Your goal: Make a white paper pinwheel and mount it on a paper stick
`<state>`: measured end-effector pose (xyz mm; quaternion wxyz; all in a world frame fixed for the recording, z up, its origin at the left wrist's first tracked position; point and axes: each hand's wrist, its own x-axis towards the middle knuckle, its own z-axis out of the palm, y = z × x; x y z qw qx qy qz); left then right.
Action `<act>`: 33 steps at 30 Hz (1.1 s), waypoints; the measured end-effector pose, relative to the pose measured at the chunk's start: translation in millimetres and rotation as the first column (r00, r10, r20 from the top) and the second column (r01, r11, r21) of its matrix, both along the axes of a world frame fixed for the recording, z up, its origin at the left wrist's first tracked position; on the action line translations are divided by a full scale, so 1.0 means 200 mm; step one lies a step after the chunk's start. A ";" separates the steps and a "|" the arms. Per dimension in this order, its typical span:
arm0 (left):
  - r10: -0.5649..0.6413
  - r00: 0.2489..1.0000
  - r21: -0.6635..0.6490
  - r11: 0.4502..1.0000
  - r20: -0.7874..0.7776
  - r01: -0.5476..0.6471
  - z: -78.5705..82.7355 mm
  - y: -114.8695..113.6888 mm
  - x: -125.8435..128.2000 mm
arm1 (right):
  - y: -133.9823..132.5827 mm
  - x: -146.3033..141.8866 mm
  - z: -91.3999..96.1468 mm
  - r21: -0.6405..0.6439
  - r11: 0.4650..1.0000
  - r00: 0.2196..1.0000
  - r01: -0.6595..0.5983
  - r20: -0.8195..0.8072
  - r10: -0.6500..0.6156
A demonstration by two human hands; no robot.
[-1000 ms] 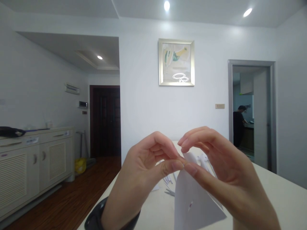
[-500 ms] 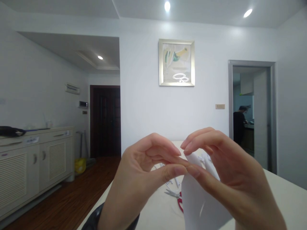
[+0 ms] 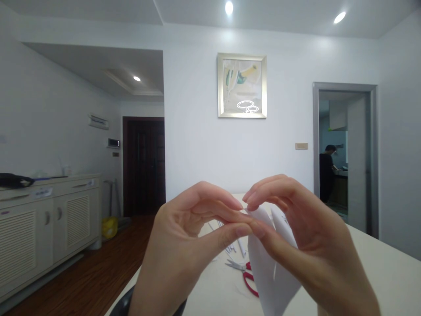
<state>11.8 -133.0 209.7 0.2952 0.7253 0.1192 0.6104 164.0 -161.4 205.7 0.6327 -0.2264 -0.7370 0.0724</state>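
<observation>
Both my grips are pinched narrow on the top corner of the folded white paper, low in the centre of the frame. My left hand closes thumb to fingertips from the left. My right hand meets it from the right, thumb in front and fingers curled over the top. The sheet hangs down from the pinch, and I cannot tell whether its lower end touches the bench.

As I judge it, a clean crease here wants the layers lined up edge to edge before I press. The thumb pads should run flat along the fold; thin paper will buckle if my hands pull apart.

Behind the sheet, red-handled scissors and narrow white strips lie on the pale bench. Beyond it are a framed picture at upper centre, a white sideboard at left, a dark door, and at right an open doorway where a person stands.
</observation>
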 end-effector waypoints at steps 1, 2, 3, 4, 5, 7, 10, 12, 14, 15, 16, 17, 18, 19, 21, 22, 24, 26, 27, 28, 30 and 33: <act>0.008 1.000 0.001 1.000 0.001 -0.008 0.00 0.00 0.00 | 0.00 0.00 0.00 -0.010 1.000 1.000 0.000 0.009 0.000; 0.014 1.000 -0.002 1.000 0.006 -0.014 0.00 0.00 0.00 | 0.00 0.00 0.00 -0.018 1.000 1.000 0.001 0.013 -0.001; 0.014 1.000 -0.006 1.000 0.013 -0.014 0.00 0.00 0.01 | 0.00 0.00 0.00 -0.027 1.000 1.000 0.006 0.011 -0.005; 0.008 1.000 -0.012 1.000 0.021 -0.008 0.00 -0.01 0.01 | 0.00 0.00 0.00 -0.035 0.999 1.000 0.009 0.008 -0.009; -0.005 0.999 -0.019 1.000 0.032 0.006 0.00 -0.01 0.01 | 0.00 0.00 0.00 -0.040 0.999 1.000 0.012 0.003 -0.012; -0.058 0.997 -0.026 0.998 0.054 0.059 0.00 -0.01 0.00 | 0.01 0.00 0.00 -0.042 0.999 1.000 0.012 -0.012 -0.012; -0.159 0.984 -0.052 0.985 0.086 0.164 0.00 0.00 0.00 | 0.03 -0.01 -0.01 -0.028 0.999 0.999 0.015 -0.034 -0.016; -0.201 0.973 -0.075 0.975 0.113 0.210 0.00 0.01 0.00 | 0.03 -0.01 -0.01 -0.024 0.999 0.999 0.025 -0.041 -0.026; -0.219 0.966 -0.094 0.968 0.139 0.233 0.00 0.01 -0.01 | 0.03 0.00 -0.01 -0.029 0.999 0.998 0.034 -0.046 -0.035; -0.229 0.962 -0.099 0.965 0.148 0.244 0.00 0.01 -0.01 | 0.02 0.01 -0.02 -0.029 0.999 0.998 0.043 -0.053 -0.044; -0.237 0.959 -0.105 0.961 0.154 0.255 0.00 0.01 -0.01 | 0.02 0.01 -0.02 -0.031 0.998 0.997 0.056 -0.057 -0.057; -0.245 0.956 -0.113 0.958 0.159 0.264 0.00 0.01 -0.02 | 0.01 0.02 -0.02 -0.031 0.997 0.996 0.069 -0.057 -0.071; -0.250 0.955 -0.120 0.955 0.163 0.271 0.00 0.02 -0.02 | 0.00 0.02 -0.02 -0.030 0.996 0.995 0.078 -0.054 -0.080; -0.252 0.953 -0.127 0.953 0.166 0.274 -0.01 0.02 -0.03 | -0.01 0.02 -0.03 -0.024 0.996 0.994 0.089 -0.062 -0.090; -0.252 0.953 -0.135 0.952 0.170 0.276 -0.01 0.04 -0.04 | -0.02 0.00 -0.03 -0.007 0.994 0.987 0.106 -0.119 -0.106; -0.253 0.953 -0.136 0.951 0.167 0.277 -0.01 0.04 -0.04 | -0.02 -0.01 -0.04 0.007 0.990 0.972 0.139 -0.191 -0.135; -0.265 0.952 -0.127 0.950 0.155 0.285 -0.01 0.05 -0.04 | -0.02 -0.03 -0.04 0.009 0.983 0.941 0.184 -0.289 -0.173; -0.284 0.949 -0.107 0.948 0.137 0.300 -0.01 0.06 -0.04 | -0.02 -0.04 -0.05 0.020 0.982 0.944 0.189 -0.280 -0.176; -0.295 0.947 -0.101 0.946 0.127 0.309 -0.01 0.06 -0.04 | -0.03 -0.04 -0.04 0.022 0.984 0.956 0.175 -0.242 -0.165; -0.305 0.944 -0.093 0.944 0.122 0.317 -0.01 0.06 -0.03 | -0.03 -0.04 -0.04 0.015 0.991 0.981 0.132 -0.148 -0.129; -0.315 0.942 -0.082 0.942 0.112 0.325 -0.01 0.06 -0.03 | -0.04 -0.04 -0.03 0.014 0.986 0.962 0.164 -0.223 -0.157; -0.270 0.957 -0.036 0.961 0.103 0.275 -0.01 0.04 -0.02 | -0.05 -0.02 -0.01 0.004 0.988 0.969 0.152 -0.199 -0.148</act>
